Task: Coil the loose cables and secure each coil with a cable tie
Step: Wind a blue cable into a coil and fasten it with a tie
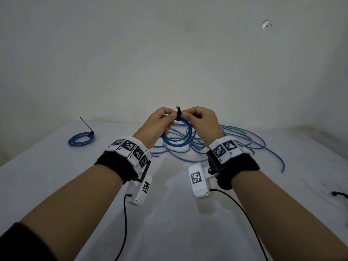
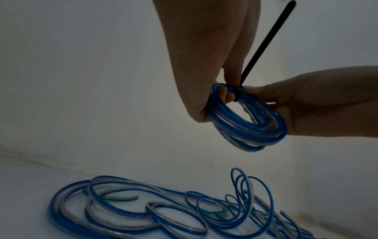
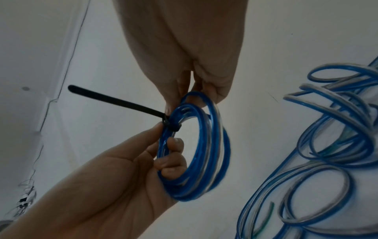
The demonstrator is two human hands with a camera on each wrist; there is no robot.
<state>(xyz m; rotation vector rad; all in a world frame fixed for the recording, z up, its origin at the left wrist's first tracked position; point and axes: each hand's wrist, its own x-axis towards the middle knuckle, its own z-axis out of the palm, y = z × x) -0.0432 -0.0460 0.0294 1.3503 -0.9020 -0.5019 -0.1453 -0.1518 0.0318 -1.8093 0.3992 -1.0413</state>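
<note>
Both hands raised, coil between them.
Your left hand (image 1: 160, 123) grips the blue cable coil (image 1: 178, 135); right hand (image 1: 202, 120) fingers pinch beside the black cable tie (image 1: 178, 112).

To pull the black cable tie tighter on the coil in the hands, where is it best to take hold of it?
Probably the free tail of the cable tie, pinched across its flat faces near the head. It sticks straight out from the coil, clear of the left hand and right hand.

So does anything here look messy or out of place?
Mainly the loose cables, tangled on the table behind the hands. The tie on the held coil has a long untrimmed tail. Another tied coil lies apart at far left.
</note>
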